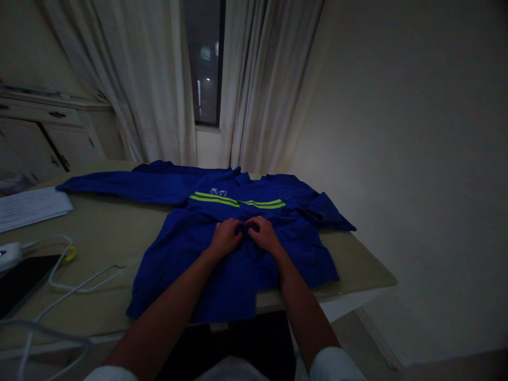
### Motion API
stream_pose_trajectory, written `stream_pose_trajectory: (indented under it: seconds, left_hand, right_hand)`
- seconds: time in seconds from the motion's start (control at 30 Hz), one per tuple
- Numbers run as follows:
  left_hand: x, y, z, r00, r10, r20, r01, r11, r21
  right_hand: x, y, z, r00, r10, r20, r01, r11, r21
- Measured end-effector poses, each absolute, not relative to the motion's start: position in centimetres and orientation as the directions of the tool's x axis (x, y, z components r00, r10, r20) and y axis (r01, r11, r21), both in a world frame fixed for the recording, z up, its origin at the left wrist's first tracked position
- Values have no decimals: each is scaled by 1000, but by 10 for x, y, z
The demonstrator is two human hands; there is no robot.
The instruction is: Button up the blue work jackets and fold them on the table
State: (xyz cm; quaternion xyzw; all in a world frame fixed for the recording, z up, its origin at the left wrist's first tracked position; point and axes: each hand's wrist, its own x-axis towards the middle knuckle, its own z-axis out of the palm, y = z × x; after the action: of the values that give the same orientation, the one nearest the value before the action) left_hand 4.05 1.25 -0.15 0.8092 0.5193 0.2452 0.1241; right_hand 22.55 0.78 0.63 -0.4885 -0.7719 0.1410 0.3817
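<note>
A blue work jacket (222, 264) with yellow-green reflective stripes lies spread flat on the beige table (103, 233), sleeves stretched left and right. My left hand (225, 237) and my right hand (265, 234) rest side by side on the jacket's middle front. Both have their fingers curled and pinch the cloth along the front opening just below the stripes. What exactly sits between the fingertips is too small and dark to make out.
A stack of white papers (32, 207) lies at the table's left. White cables (79, 275), a white charger (8, 254) and a dark tablet (21, 280) sit at the near left. Curtains (254, 84) and a window stand behind; a cabinet (47, 132) is far left.
</note>
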Motion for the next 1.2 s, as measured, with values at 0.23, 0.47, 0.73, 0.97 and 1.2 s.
stream_pose_trajectory:
  seconds: [0.23,0.47,0.73,0.97,1.2]
  left_hand:
    - [39,9,3,353,878,323,820,-457,345]
    - [35,14,3,405,859,313,787,-502,359]
    - [35,16,8,441,842,310,783,-530,326]
    - [33,11,13,465,825,321,775,-555,303]
    - [32,12,10,436,855,281,790,-513,335]
  right_hand:
    - [226,7,5,-285,866,410,677,485,-554]
    - [218,-3,12,-222,873,434,805,416,-424]
    - [211,-1,8,-174,840,513,881,365,-299]
    - [209,-3,10,-241,834,497,909,373,-186]
    - [209,-5,11,-265,839,474,913,377,-156]
